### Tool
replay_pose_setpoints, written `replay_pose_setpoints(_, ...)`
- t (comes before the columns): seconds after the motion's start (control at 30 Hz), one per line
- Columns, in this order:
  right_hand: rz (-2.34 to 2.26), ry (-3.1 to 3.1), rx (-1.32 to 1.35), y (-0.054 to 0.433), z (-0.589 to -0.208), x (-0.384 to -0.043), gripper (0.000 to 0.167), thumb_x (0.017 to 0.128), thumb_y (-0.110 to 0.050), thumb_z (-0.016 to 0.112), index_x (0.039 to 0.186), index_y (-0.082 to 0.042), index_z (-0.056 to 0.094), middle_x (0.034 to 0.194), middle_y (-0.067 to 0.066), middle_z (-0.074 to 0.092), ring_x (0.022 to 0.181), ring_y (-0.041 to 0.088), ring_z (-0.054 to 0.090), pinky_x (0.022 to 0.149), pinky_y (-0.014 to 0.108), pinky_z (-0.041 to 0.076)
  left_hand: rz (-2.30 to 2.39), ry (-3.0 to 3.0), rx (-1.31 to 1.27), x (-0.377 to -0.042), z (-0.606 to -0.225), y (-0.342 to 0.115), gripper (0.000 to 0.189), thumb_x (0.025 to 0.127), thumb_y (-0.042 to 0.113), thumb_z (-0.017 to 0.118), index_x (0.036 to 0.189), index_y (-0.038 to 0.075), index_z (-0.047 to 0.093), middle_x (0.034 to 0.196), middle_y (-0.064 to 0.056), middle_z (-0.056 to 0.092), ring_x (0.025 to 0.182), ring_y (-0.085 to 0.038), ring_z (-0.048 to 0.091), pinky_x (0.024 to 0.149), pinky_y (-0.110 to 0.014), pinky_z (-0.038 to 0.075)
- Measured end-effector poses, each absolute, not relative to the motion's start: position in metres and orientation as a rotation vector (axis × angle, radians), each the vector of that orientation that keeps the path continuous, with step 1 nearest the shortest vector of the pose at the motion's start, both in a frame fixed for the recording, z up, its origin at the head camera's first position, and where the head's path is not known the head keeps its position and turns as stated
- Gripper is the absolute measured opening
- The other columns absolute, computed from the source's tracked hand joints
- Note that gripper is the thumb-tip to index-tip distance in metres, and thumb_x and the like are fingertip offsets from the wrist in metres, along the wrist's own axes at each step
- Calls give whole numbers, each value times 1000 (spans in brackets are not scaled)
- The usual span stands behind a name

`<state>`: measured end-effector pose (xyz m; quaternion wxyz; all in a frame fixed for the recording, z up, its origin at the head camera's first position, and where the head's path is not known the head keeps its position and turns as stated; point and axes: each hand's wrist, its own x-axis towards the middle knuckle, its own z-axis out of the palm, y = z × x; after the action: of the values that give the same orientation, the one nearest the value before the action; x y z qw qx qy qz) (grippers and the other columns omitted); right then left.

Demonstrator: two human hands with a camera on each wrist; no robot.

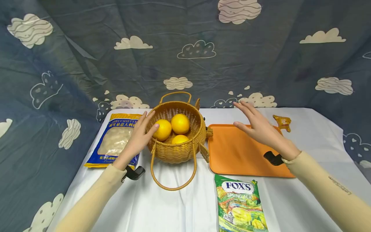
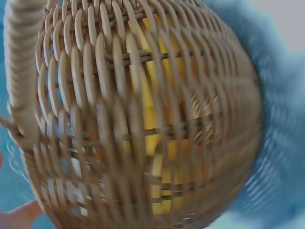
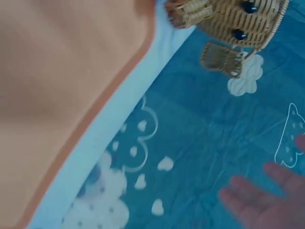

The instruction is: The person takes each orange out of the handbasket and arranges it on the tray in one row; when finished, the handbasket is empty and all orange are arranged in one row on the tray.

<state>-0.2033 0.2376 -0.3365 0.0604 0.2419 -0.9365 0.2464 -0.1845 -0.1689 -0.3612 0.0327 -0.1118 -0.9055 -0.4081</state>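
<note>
A wicker basket [image 1: 174,151] shaped like an animal, with eyes, a snout and ears on its right side, stands on the white cloth. Three oranges [image 1: 180,124] lie inside it. My left hand [image 1: 140,133] is at the basket's left rim, fingers extended and thumb reaching over the rim; the left wrist view shows the wicker wall up close. Above the orange tray [image 1: 232,154] hovers my right hand [image 1: 258,125], its fingers spread with nothing in them. In the right wrist view, that hand is at the lower right, apart from the basket's snout [image 3: 190,12].
A blue and yellow pasta bag [image 1: 116,138] lies left of the basket, partly behind my left arm. In front of the tray is a green Fox's candy bag [image 1: 242,204]. A small orange-brown packet [image 1: 282,122] sits beyond the tray's back right corner. Cloud-patterned fabric [image 1: 162,64] hangs behind.
</note>
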Motion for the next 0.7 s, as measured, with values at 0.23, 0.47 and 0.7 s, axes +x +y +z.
replay_pose_setpoints(0.23, 1343, -2734, 927, 202, -330, -222, 64, 97, -21, 57, 152, -25, 25, 153, 8, 27, 130, 36, 39, 103, 51, 35, -1934, -2482, -304, -192, -388, -183, 52, 103, 29, 38, 153, 18, 26, 159, -6, 11, 144, -22, 5, 113, -51, 7)
replay_pose_setpoints(0.47, 1820, -2651, 1131, 154, -319, -240, 57, 100, -23, 49, 152, -21, 25, 151, 12, 30, 127, 33, 44, 100, 49, 39, -2227, -2270, -267, -189, -399, -176, 54, 103, 15, 34, 154, 14, 16, 159, -5, 6, 143, -21, 5, 113, -45, 7)
replay_pose_setpoints(0.7, 2043, -2650, 1219, 113, -317, -258, 55, 102, -25, 45, 152, -17, 25, 149, 15, 31, 119, 33, 51, 99, 49, 41, -2176, -2292, -252, -176, -389, -169, 57, 101, 20, 34, 154, 14, 13, 158, -8, 7, 142, -24, 6, 113, -44, 7)
